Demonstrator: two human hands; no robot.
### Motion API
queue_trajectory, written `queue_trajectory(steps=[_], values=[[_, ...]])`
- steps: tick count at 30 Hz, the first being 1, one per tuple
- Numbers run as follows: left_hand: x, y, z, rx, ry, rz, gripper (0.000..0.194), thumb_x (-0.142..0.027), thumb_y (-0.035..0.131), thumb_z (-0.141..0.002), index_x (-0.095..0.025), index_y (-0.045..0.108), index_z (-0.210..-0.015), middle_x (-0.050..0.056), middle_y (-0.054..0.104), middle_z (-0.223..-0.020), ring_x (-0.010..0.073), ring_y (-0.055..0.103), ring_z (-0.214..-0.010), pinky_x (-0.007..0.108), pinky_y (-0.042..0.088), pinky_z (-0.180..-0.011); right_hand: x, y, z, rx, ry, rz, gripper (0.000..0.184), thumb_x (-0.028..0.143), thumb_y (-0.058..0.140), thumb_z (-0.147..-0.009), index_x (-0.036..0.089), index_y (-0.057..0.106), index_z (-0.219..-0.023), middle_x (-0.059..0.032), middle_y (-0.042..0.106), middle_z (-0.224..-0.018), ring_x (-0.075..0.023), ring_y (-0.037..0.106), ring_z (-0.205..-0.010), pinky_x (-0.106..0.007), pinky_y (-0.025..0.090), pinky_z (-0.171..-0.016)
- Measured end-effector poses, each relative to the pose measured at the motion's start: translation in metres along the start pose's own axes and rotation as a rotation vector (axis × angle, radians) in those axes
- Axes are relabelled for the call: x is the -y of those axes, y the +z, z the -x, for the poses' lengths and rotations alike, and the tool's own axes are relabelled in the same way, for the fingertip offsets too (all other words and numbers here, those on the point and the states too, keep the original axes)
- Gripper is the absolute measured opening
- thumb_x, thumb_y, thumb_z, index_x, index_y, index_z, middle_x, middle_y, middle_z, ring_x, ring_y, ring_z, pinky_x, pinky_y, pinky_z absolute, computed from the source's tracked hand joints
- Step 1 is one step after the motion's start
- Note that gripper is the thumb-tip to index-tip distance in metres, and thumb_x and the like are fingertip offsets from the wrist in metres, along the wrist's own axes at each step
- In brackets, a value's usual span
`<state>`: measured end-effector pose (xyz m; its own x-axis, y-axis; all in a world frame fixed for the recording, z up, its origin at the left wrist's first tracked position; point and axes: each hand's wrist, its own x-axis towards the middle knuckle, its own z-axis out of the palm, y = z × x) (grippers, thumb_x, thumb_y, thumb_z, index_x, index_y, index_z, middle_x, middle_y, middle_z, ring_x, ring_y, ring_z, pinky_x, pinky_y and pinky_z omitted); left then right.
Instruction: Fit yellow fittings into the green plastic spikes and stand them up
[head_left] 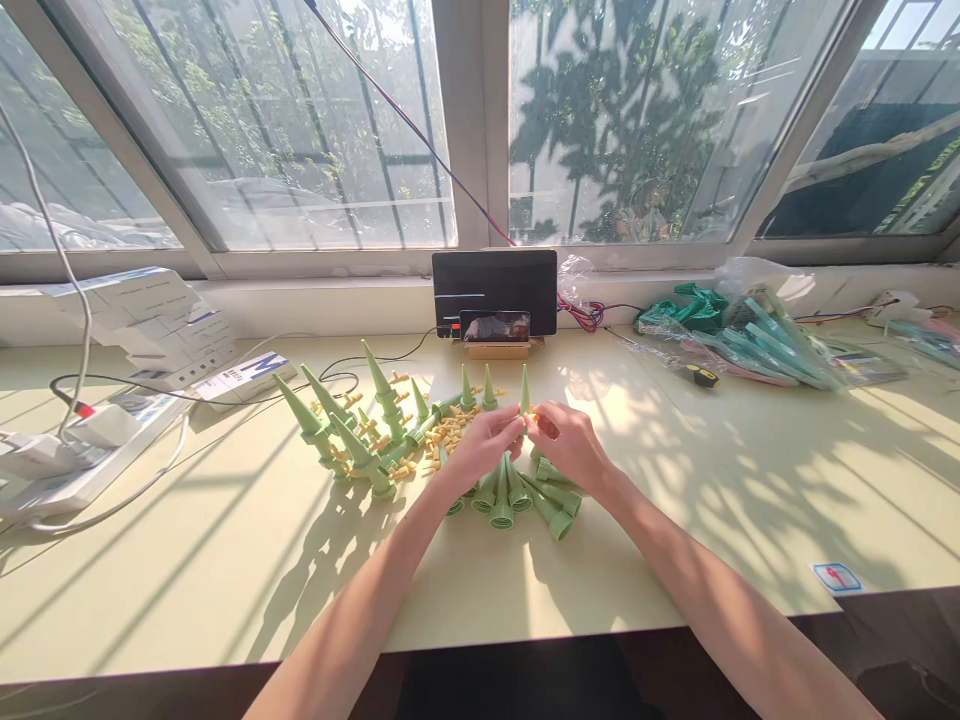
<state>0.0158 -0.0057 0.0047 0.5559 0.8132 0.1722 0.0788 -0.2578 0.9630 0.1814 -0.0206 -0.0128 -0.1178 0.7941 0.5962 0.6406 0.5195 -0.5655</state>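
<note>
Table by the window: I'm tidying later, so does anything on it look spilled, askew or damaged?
Nothing looks plainly damaged. Small yellow pieces lie scattered beside the left hand, rather like a spill; crumpled green plastic sits untidily at the back right of the table.

Loose cones lying on the desk, clustered cones standing left, phone resting behind, boxes sitting far left, packets lying right

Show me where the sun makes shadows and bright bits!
Head view: the grey-framed glass window looks bright, hazy; head view: leafy shadows dapple the flat, pale-yellow table; head view: dark, spiky shadows stretch towards the camera from the pointed green plastic cones.
</note>
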Motion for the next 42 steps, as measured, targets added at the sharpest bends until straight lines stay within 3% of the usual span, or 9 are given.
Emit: queue_trajectory(steps=[11,17,22,26,31,38,42], values=[[0.001,0.0,0.0,-0.01,-0.014,-0.028,0.037,-0.048,0.048,-0.091,-0.016,0.066,-0.096,-0.001,0.052,-0.06,0.0113,0.048,-0.058,0.026,0.043,-0.063,-0.002,0.001,0.0,0.021,0.023,-0.057,0.019,0.027,0.048,-0.088,0.02,0.051,-0.07,0.0004,0.051,-0.063,-0.0125,0.043,-0.057,-0.025,0.037,-0.058],[-0.002,0.0,-0.001,-0.054,-0.043,-0.054,0.034,-0.045,0.05,-0.089,-0.016,0.065,-0.096,-0.002,0.049,-0.058,0.0104,0.044,-0.053,0.025,0.039,-0.056,-0.005,0.003,0.0,0.019,0.087,-0.093,0.024,0.033,0.048,-0.091,0.02,0.053,-0.071,0.0027,0.045,-0.058,-0.0116,0.037,-0.054,-0.024,0.033,-0.053],[0.004,-0.003,-0.005,-0.165,-0.01,-0.233,0.028,-0.042,0.055,-0.084,-0.017,0.064,-0.076,-0.002,0.049,-0.055,0.0118,0.043,-0.052,0.025,0.034,-0.053,-0.008,0.0,-0.001,0.034,0.09,-0.036,0.032,0.04,0.048,-0.093,0.019,0.055,-0.07,0.0034,0.043,-0.054,-0.0115,0.035,-0.052,-0.025,0.03,-0.053],[0.013,-0.008,-0.005,-0.253,-0.008,-0.434,0.02,-0.037,0.061,-0.079,-0.019,0.064,-0.07,-0.002,0.05,-0.052,0.0146,0.047,-0.053,0.026,0.032,-0.056,-0.011,-0.001,-0.002,-0.007,0.108,-0.003,0.035,0.04,0.044,-0.095,0.018,0.058,-0.072,0.003,0.044,-0.054,-0.0113,0.036,-0.051,-0.025,0.03,-0.053],[0.012,-0.008,-0.002,-0.189,-0.091,-0.664,0.024,-0.031,0.056,-0.08,-0.02,0.05,-0.059,-0.001,0.047,-0.055,0.015,0.045,-0.054,0.026,0.029,-0.057,-0.015,0.0,-0.002,-0.012,0.092,0.014,0.035,0.038,0.044,-0.096,0.018,0.057,-0.07,0.0033,0.044,-0.054,-0.0107,0.036,-0.051,-0.025,0.029,-0.053],[0.009,-0.005,-0.001,-0.19,-0.178,-0.838,0.039,-0.031,0.051,-0.083,-0.021,0.027,-0.055,-0.002,0.036,-0.055,0.016,0.043,-0.059,0.027,0.027,-0.055,-0.015,0.001,-0.002,-0.01,0.084,0.01,0.035,0.037,0.044,-0.096,0.018,0.055,-0.068,0.004,0.041,-0.054,-0.0103,0.034,-0.051,-0.024,0.029,-0.052],[0.012,-0.005,-0.001,-0.201,-0.173,-0.845,0.036,-0.034,0.05,-0.084,-0.021,0.033,-0.055,-0.001,0.042,-0.054,0.0171,0.046,-0.06,0.028,0.028,-0.055,-0.015,0.0,-0.001,-0.004,0.083,0.018,0.036,0.037,0.044,-0.096,0.018,0.055,-0.068,0.0038,0.042,-0.053,-0.0104,0.035,-0.051,-0.024,0.028,-0.052]])
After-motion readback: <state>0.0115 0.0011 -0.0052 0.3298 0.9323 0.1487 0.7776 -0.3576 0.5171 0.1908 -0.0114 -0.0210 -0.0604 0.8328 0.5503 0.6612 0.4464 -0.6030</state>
